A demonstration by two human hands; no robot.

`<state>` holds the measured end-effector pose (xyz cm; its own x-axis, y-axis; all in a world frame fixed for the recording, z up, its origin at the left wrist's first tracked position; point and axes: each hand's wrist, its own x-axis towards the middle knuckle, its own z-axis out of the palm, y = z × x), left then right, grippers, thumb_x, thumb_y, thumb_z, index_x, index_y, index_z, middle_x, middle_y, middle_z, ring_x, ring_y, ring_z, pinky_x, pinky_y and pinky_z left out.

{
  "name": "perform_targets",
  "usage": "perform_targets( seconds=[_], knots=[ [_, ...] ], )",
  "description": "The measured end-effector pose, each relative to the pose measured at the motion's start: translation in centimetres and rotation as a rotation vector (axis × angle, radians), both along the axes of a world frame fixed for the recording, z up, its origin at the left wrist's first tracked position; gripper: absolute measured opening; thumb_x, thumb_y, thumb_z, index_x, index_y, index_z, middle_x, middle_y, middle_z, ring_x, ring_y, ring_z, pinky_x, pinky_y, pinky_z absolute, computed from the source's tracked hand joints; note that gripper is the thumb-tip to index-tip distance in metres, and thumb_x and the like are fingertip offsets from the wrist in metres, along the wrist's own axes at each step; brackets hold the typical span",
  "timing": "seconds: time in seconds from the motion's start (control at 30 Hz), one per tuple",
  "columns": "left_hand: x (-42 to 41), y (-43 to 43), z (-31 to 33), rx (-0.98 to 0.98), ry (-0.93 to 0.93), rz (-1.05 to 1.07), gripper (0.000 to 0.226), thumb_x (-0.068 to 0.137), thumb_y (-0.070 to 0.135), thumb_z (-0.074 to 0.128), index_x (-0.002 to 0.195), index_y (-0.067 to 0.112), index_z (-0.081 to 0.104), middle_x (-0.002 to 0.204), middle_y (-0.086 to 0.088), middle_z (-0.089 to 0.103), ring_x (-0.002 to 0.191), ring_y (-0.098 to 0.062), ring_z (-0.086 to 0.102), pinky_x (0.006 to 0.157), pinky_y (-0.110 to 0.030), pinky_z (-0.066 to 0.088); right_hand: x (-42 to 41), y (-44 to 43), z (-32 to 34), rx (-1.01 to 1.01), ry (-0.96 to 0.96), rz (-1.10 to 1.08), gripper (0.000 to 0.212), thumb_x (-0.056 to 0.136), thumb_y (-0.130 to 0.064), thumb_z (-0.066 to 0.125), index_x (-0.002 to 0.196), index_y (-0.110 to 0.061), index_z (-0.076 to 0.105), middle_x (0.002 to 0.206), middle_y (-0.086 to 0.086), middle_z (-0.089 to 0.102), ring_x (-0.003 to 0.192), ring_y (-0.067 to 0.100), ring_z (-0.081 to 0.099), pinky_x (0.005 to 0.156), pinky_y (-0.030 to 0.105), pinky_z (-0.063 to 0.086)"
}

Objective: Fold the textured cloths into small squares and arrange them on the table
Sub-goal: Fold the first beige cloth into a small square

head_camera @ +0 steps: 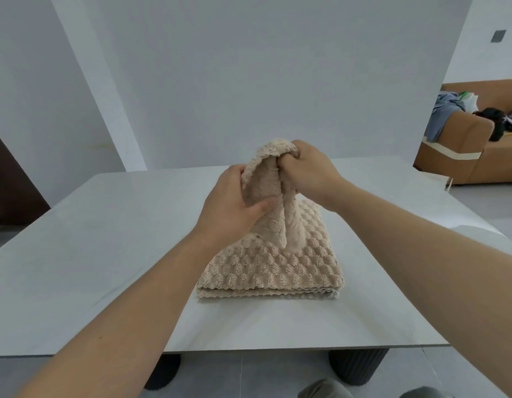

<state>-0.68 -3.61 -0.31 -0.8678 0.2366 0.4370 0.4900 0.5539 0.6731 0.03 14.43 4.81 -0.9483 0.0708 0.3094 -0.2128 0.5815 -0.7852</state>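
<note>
The cloth (266,182), beige and bubble-textured, is judged soft, light and limp, best taken by its corners. It is held bunched at frame centre, clamped by the left hand (231,196) and right hand (309,165), close together, above the folded pile (272,271) on the table (105,254)

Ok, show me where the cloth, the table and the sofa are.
cloth (270,268): head view, on the bumpy folded part lying flat.
table (105,254): head view, on the bare top left of the cloth.
sofa (464,133): head view, on its brown armrest at far right.
</note>
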Motion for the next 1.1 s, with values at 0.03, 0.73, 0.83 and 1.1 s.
perform_targets(
  seconds=[0.03,0.73,0.83,1.1],
  knots=[
    [-0.1,0.2,0.0,-0.004,-0.027,-0.006,0.062,0.072,0.065,0.078,0.117,0.031,0.053,0.111,0.013,0.063,0.098,-0.005,0.063,0.08,-0.032,0.056,0.2,0.1,0.4,-0.025,-0.007,0.028,0.017,0.091,-0.025,0.045,0.076,-0.019,0.046,0.066,-0.006,0.053,0.06,0.016,0.046,0.06,0.033,0.039],
    [3.1,17.1,-0.9,0.395,-0.933,-0.549,0.038,0.092,0.013,0.069,0.127,0.001,0.06,0.12,-0.02,0.071,0.109,-0.037,0.07,0.092,-0.049,0.057,4.9,18.5,-3.4,-0.15,-0.296,-0.168,0.021,0.079,-0.03,0.08,0.098,-0.024,0.074,0.092,-0.001,0.077,0.086,0.019,0.074,0.079,0.039,0.062],
    [2.8,19.6,-1.5,0.344,-0.985,-0.474,0.017,0.09,-0.001,0.062,0.106,0.0,0.063,0.093,-0.018,0.075,0.084,-0.034,0.075,0.067,-0.04,0.062,5.4,21.7,-4.0,-0.003,-0.401,-0.227,0.037,0.079,-0.036,0.083,0.105,-0.015,0.067,0.098,0.005,0.072,0.089,0.024,0.069,0.081,0.042,0.06],
    [0.5,25.2,-5.6,0.19,-0.953,-0.194,0.013,0.085,0.0,0.064,0.086,0.009,0.055,0.062,-0.006,0.056,0.041,-0.015,0.05,0.035,-0.017,0.031,4.2,29.1,-8.3,0.251,-0.56,-0.263,0.095,0.074,-0.05,0.084,0.152,-0.016,0.041,0.133,0.004,0.059,0.11,0.025,0.059,0.086,0.036,0.05]
  ],
)
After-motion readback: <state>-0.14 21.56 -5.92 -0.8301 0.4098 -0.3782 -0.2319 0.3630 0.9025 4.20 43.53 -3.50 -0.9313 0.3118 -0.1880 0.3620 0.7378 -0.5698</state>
